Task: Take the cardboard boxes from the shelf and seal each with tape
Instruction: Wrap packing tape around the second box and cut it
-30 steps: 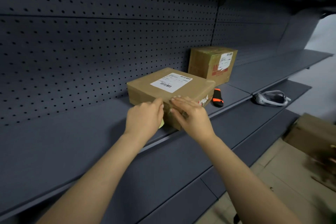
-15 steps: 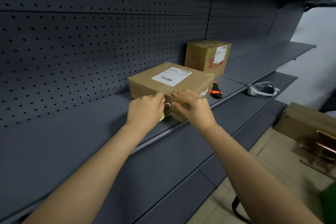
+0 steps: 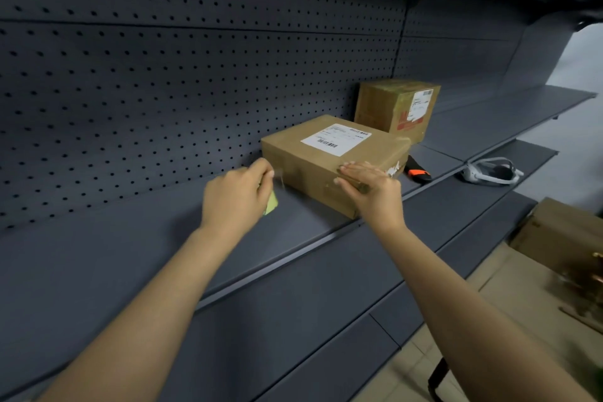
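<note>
A flat cardboard box (image 3: 313, 163) with a white label lies on the dark shelf (image 3: 163, 258). My right hand (image 3: 368, 192) presses flat on the box's near corner, fingers straight over the top edge. My left hand (image 3: 238, 196) is to the left of the box, curled round a yellow-green tape roll (image 3: 270, 206) that is mostly hidden in the palm. A thin clear strip of tape (image 3: 280, 178) runs from that hand to the box's side. A second, taller cardboard box (image 3: 391, 108) stands behind on the same shelf.
An orange and black cutter (image 3: 417, 171) lies right of the flat box. A white headset (image 3: 489, 171) rests on the shelf further right. More cardboard boxes (image 3: 561, 235) sit on the floor at right. A pegboard wall (image 3: 163, 91) backs the shelf.
My left hand has moved left, away from the box front, drawing tape out along its side. My right hand stays pressed on the near corner.
</note>
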### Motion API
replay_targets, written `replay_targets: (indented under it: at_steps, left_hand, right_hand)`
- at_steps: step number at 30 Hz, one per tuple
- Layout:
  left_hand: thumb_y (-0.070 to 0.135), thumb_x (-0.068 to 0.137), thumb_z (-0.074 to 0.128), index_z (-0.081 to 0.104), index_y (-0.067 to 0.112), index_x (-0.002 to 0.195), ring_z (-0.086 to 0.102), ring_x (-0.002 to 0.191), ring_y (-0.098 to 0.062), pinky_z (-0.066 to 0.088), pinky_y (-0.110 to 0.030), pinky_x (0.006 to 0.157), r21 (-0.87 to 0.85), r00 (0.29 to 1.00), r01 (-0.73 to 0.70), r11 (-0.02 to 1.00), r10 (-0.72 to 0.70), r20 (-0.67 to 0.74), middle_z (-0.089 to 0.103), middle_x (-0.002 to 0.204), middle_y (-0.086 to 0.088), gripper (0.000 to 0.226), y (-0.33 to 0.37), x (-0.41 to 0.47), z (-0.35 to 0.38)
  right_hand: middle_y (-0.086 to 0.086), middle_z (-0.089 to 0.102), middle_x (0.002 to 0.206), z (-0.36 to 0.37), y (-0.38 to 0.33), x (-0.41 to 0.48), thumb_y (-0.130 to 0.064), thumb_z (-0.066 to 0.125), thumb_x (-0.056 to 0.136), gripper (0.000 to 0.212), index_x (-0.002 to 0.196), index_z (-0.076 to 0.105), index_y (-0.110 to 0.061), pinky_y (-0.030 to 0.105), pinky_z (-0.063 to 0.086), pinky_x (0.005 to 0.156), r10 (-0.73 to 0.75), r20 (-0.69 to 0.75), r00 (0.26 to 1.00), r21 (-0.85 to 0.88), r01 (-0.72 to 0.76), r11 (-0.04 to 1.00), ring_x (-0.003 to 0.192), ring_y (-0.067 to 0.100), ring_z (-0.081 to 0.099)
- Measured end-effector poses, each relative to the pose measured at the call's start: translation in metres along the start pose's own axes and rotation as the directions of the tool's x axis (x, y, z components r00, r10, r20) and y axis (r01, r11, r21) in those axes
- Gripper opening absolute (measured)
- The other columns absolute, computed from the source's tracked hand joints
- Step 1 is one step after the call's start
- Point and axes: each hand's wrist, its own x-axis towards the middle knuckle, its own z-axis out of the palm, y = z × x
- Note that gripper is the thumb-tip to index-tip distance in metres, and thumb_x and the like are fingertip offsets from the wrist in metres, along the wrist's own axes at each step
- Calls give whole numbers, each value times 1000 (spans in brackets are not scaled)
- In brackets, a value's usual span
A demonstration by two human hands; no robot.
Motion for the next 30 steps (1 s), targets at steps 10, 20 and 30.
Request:
replay_targets:
  at_steps: [10, 20, 30]
  left_hand:
    - [24, 96, 59, 63, 16, 88, 55, 49, -31, 20, -23, 46, -69, 1000, -16, 997, 17, 13, 60, 59, -3, 12, 24, 2, 15]
    - [31, 100, 52, 63, 21, 96, 62, 63, -32, 36, -29, 48, -154, 999, 28, 988, -22, 40, 67, 70, -3, 15, 25, 0, 9]
    - [36, 99, 51, 61, 28, 95, 60, 66, -28, 49, -41, 56, -342, 972, 232, 911, -233, 39, 67, 72, 1, 13, 19, -18, -20]
  right_hand:
    - [4, 76, 91, 12, -13, 0, -14, 84, 74, 18, 88, 78, -6, 9, 37, 100, 82, -100, 992, -5, -83, 997, 95, 15, 68]
    - [1, 71, 110, 20, -42, 4, -21, 72, 87, 22, 106, 73, -11, 26, 45, 96, 44, 127, 991, 67, -53, 996, 108, 14, 60]
    - [-8, 64, 98, 19, -103, 1, -19, 66, 91, 16, 98, 53, -17, 29, 51, 84, 82, 258, 963, 345, -171, 923, 98, 7, 61]
